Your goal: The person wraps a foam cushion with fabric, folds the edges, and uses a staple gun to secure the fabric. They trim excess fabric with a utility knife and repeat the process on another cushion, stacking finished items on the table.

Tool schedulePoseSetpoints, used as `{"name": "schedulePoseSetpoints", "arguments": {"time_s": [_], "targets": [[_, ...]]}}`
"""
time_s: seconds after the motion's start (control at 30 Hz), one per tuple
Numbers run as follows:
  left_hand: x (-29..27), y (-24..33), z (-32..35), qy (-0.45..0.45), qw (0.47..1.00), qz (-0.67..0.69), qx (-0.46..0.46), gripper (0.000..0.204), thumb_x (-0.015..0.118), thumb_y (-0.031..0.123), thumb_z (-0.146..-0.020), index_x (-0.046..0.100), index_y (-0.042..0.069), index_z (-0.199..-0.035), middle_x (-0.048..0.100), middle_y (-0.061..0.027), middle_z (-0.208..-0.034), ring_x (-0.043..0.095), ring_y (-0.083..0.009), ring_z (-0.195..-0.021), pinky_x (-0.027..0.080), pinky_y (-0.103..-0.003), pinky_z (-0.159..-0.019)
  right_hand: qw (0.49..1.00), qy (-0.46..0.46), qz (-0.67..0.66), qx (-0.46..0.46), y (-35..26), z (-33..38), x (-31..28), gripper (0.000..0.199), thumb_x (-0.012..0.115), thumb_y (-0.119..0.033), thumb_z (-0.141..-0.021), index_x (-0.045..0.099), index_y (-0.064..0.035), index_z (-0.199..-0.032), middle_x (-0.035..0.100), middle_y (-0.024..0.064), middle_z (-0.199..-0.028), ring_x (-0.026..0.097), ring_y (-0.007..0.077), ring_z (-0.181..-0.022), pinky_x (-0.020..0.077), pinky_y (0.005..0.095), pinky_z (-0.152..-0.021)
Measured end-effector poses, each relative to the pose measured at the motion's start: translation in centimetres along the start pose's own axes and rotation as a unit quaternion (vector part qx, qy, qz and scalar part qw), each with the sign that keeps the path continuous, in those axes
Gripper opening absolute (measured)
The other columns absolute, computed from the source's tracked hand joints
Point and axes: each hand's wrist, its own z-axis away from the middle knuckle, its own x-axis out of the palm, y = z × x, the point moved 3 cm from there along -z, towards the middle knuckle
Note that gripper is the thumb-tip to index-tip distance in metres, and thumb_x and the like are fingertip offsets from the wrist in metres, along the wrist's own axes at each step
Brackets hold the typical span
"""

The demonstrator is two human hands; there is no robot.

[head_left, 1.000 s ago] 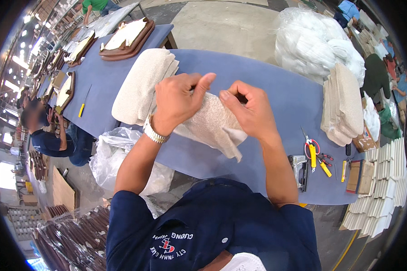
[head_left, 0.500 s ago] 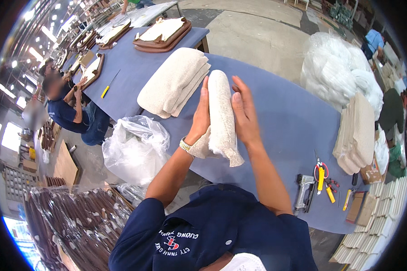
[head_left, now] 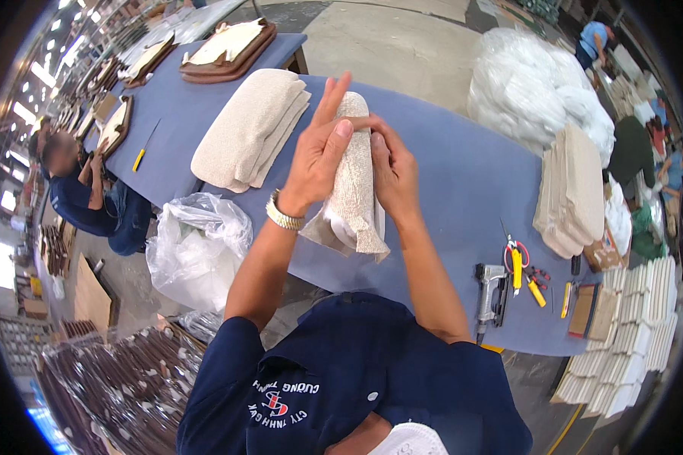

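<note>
A padded piece covered in cream textured fabric [head_left: 354, 171] stands on its narrow edge on the blue table, pointing away from me. At its near end the fabric flares loose and white filling shows inside. My left hand [head_left: 320, 155], with a metal watch at the wrist, lies along its left side; two fingers stretch upward and the thumb crosses its top. Curled fingers of my right hand [head_left: 393, 167] bend over the far part from the right side. Left of my hands lies a stack of similar cream padded pieces [head_left: 247, 129].
More cream pieces [head_left: 573, 189] stand stacked at the table's right end. Near them lie a staple gun [head_left: 490, 299], red-handled scissors [head_left: 517, 254] and yellow cutters. A plastic bag [head_left: 197, 246] sits by the left edge. A yellow-handled screwdriver [head_left: 139, 158] lies farther left, near a seated co-worker [head_left: 91, 193].
My right hand's fingers have bent over the pad's top, and my left thumb has come across it. Both hands lay flatter against its sides before. The whole view has shifted slightly.
</note>
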Motion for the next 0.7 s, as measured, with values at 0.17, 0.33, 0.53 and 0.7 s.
{"name": "schedulePoseSetpoints", "arguments": {"time_s": [0.17, 0.33, 0.53, 0.7], "targets": [[-0.9, -2.6, -2.9, 0.02, 0.998, -0.063, 0.014, 0.044, 0.046, 0.026, -0.107, 0.08, 0.004, -0.092, 0.074, -0.0138, -0.121, 0.055, -0.0383, -0.132, 0.037, -0.047, -0.114, 0.984, -0.018, 0.084, -0.158, -4.9, 5.9, -2.7, 0.049, 0.075, -0.024, -0.092, 0.064, -0.0014, -0.134, 0.063, 0.0204, -0.137, 0.063, 0.0361, -0.122, 0.0509, 0.0413, -0.101], [0.1, -1.4, -4.1, 0.105, 0.937, -0.331, 0.026, 0.045, 0.054, 0.032, -0.105, 0.074, 0.006, -0.074, 0.067, -0.0079, -0.082, 0.057, -0.0307, -0.085, 0.043, -0.044, -0.081, 0.949, 0.166, 0.189, -0.19, -6.2, 6.1, -3.0, 0.039, 0.08, -0.018, -0.087, 0.066, -0.0014, -0.12, 0.066, 0.0159, -0.115, 0.064, 0.0307, -0.101, 0.0531, 0.0363, -0.086], [1.4, 2.1, -1.5, -0.003, 0.906, -0.418, 0.071, 0.041, 0.071, 0.047, -0.093, 0.074, 0.008, -0.08, 0.064, -0.0065, -0.081, 0.056, -0.0272, -0.075, 0.043, -0.04, -0.07, 0.967, 0.181, 0.16, -0.085, -5.0, 6.9, -6.5, 0.014, 0.072, -0.012, -0.095, 0.064, -0.0006, -0.092, 0.062, 0.0045, -0.078, 0.058, 0.0153, -0.071, 0.048, 0.0304, -0.068], [1.3, 6.0, 2.7, -0.106, 0.916, -0.373, 0.106, 0.061, 0.076, 0.059, -0.082, 0.072, 0.012, -0.121, 0.073, -0.0056, -0.097, 0.067, -0.0261, -0.081, 0.052, -0.038, -0.067, 0.985, 0.158, -0.056, 0.036, -3.8, 7.4, -7.9, 0.024, 0.068, -0.017, -0.102, 0.062, -0.001, -0.084, 0.059, -0.0003, -0.08, 0.054, 0.0066, -0.073, 0.045, 0.026, -0.065]]}}
